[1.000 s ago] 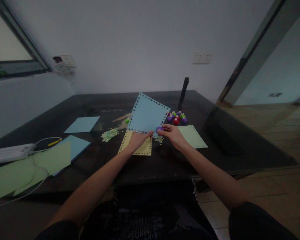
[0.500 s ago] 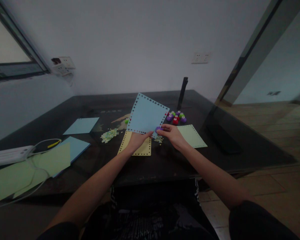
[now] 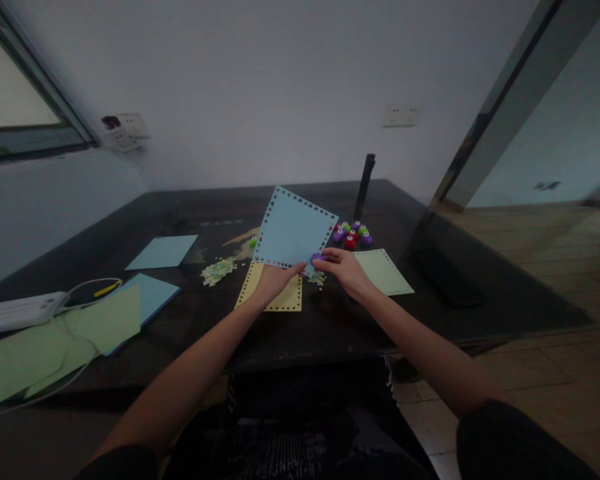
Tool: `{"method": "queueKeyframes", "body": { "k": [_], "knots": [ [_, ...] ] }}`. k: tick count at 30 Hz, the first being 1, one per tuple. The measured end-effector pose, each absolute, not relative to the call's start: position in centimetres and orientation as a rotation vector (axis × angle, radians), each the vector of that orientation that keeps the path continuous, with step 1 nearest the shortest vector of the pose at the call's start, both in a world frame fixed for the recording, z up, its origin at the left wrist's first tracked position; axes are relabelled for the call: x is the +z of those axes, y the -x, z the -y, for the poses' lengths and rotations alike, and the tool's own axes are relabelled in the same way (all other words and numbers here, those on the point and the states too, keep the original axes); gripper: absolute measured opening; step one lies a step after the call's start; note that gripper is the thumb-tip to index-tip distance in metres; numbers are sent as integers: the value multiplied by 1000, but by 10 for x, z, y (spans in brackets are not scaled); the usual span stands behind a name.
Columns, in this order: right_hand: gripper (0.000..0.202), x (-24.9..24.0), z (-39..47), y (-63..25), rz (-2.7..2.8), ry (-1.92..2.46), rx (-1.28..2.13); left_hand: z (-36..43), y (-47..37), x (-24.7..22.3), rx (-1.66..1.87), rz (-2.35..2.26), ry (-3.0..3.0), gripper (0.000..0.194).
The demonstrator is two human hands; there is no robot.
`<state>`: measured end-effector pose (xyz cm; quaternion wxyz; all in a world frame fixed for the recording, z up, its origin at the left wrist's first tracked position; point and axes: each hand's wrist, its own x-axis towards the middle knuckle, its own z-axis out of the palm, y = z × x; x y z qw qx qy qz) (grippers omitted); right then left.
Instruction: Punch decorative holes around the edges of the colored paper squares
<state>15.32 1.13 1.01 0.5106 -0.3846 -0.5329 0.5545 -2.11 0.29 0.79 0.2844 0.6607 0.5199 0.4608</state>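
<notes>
Raised above the table is a blue sheet of paper (image 3: 297, 230) with small holes punched along its edges. My left hand (image 3: 276, 281) grips its lower edge, thumb on top and fingers hidden underneath. Closed around a small purple craft punch (image 3: 317, 259) is my right hand (image 3: 344, 268); the punch sits at the sheet's lower right edge. Below the sheet lies a yellow sheet (image 3: 285, 301) with punched edges. To the right rests a pale green sheet (image 3: 385, 272), also punched along its border. Paper bits (image 3: 317, 279) lie beneath the punch.
Several red, green and purple punches (image 3: 351, 239) cluster behind my right hand, near an upright black object (image 3: 365, 187). A heap of paper confetti (image 3: 219, 271) lies left of centre. Further left are blue sheets (image 3: 164, 252), green sheets (image 3: 95, 313) and a white power strip (image 3: 23, 312) with a cable.
</notes>
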Motion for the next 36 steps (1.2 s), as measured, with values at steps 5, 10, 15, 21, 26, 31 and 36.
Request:
{"method": "queueKeyframes", "body": {
  "k": [5, 10, 15, 21, 26, 31, 36],
  "knots": [
    [31, 9, -12, -153, 1281, 921, 1337, -2, 21, 9, 1233, -1385, -1765, 38],
    [32, 10, -11, -153, 1282, 922, 1335, -3, 22, 8, 1224, -1388, -1756, 39],
    [32, 11, -11, -154, 1288, 925, 1332, -3, 21, 7, 1225, -1387, -1743, 38],
    [31, 10, -11, -153, 1288, 930, 1322, -2, 21, 7, 1253, -1375, -1742, 36],
    [31, 11, -11, -153, 1292, 935, 1327, -1, 21, 9, 1236, -1388, -1745, 38],
    [30, 11, -11, -154, 1296, 921, 1341, -1, 20, 7, 1251, -1367, -1745, 36],
    [31, 10, -12, -154, 1287, 919, 1363, -4, 21, 4, 1245, -1392, -1748, 39]
  ]
}}
